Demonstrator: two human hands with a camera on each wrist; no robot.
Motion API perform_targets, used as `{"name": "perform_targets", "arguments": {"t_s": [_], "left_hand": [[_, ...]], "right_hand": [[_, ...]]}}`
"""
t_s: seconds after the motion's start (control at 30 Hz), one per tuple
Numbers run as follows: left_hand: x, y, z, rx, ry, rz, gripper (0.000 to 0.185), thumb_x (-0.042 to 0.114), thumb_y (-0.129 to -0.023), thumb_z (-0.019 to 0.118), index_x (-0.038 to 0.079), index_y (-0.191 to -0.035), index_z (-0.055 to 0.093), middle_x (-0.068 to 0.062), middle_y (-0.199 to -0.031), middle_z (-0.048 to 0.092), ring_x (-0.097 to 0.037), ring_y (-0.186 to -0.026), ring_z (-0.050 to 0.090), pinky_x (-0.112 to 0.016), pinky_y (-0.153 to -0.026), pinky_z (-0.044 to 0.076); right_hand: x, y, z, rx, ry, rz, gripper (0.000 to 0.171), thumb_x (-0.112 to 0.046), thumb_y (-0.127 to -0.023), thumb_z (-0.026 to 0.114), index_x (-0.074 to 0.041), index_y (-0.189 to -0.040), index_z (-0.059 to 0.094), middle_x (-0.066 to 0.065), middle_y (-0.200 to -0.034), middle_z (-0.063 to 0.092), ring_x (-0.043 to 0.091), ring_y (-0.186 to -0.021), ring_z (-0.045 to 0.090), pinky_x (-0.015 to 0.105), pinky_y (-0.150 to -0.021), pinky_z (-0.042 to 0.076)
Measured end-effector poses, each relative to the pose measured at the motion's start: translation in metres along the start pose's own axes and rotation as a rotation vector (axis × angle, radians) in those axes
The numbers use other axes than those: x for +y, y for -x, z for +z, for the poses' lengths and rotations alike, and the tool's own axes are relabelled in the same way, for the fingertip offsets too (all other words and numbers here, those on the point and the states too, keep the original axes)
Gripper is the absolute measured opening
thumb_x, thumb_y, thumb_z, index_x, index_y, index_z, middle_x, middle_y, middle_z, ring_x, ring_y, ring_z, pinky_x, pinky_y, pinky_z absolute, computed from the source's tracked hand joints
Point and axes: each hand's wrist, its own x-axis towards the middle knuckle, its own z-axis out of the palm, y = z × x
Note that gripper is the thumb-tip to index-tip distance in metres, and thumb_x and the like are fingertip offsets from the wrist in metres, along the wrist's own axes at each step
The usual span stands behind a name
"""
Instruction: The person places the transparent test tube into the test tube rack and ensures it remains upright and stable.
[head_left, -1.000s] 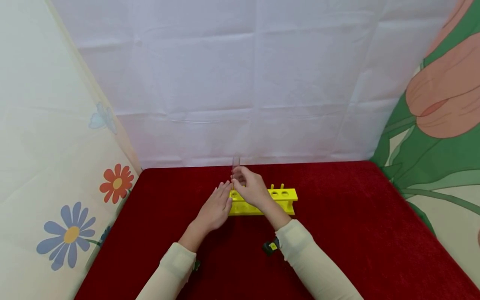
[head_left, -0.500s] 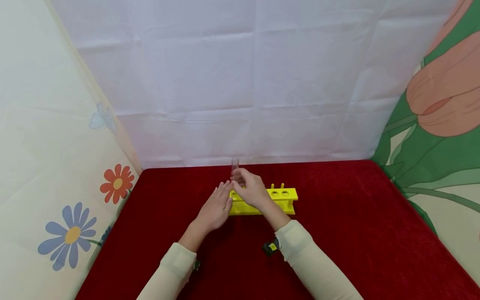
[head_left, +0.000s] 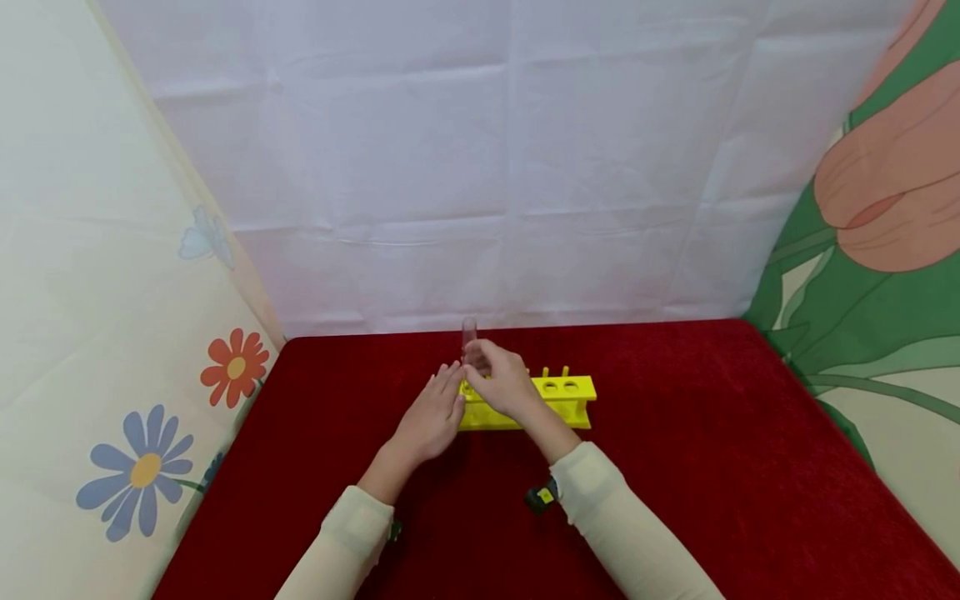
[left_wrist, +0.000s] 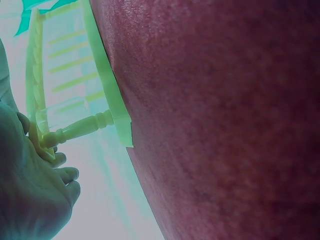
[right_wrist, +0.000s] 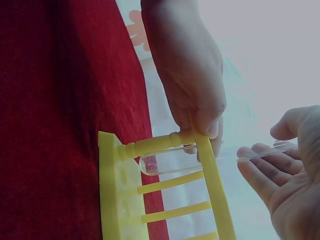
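Right hand (head_left: 501,385) pinches the clear test tube (right_wrist: 172,161) near its top; tube stands upright in the leftmost hole of the yellow rack (head_left: 558,400), bottom just above the base. Left hand (head_left: 429,421) grips the rack's left end. Rack sits mid-table on the red cloth (head_left: 712,467), toward the far edge.

A slight descent of the test tube (head_left: 469,331) is recorded: its rim is seen a little lower against the white backdrop than 1 second ago, and its rounded end is now seated inside the yellow rack (head_left: 558,398), between the 2 plates. The right hand (head_left: 501,382) is observed marginally lower.
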Motion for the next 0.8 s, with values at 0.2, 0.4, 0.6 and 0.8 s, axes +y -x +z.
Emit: {"name": "perform_targets", "arguments": {"t_s": [0.2,0.4,0.6,0.8], "left_hand": [[0.0003,0.0007,-0.0004,-0.007,0.006,0.001,0.053,0.026,-0.111,0.029,0.002,-0.158,0.03,-0.015,-0.165,0.027,-0.037,-0.153,0.022,-0.049,-0.125,0.02],[0.0006,0.0003,-0.0005,-0.001,0.009,0.002,0.053,0.025,-0.111,0.03,0.001,-0.158,0.03,-0.015,-0.165,0.027,-0.037,-0.153,0.022,-0.049,-0.125,0.02],[0.001,0.0007,-0.0011,-0.005,0.011,-0.004,0.052,0.025,-0.112,0.031,0.003,-0.159,0.029,-0.015,-0.165,0.027,-0.036,-0.153,0.021,-0.049,-0.125,0.019],[0.0005,0.0005,-0.0002,0.007,0.024,0.003,0.052,0.023,-0.111,0.033,0.004,-0.159,0.029,-0.016,-0.164,0.029,-0.037,-0.153,0.023,-0.05,-0.125,0.02]], "right_hand": [[-0.0004,0.0012,0.0014,-0.004,0.011,0.013,0.031,-0.008,-0.095,0.066,0.003,-0.125,0.063,0.015,-0.115,0.07,0.028,-0.103,0.07,0.04,-0.092,0.059],[0.0003,0.0023,0.0026,-0.015,0.03,0.032,0.031,-0.008,-0.096,0.066,0.001,-0.125,0.063,0.014,-0.116,0.07,0.026,-0.104,0.069,0.04,-0.094,0.058],[0.0023,0.0029,0.0034,-0.022,0.047,0.036,0.03,-0.009,-0.096,0.067,0.0,-0.124,0.064,0.014,-0.116,0.07,0.026,-0.104,0.069,0.042,-0.095,0.057],[0.0046,0.0037,0.0051,-0.028,0.061,0.03,0.03,-0.009,-0.096,0.067,-0.001,-0.124,0.064,0.014,-0.116,0.07,0.026,-0.104,0.069,0.043,-0.094,0.057]]}}
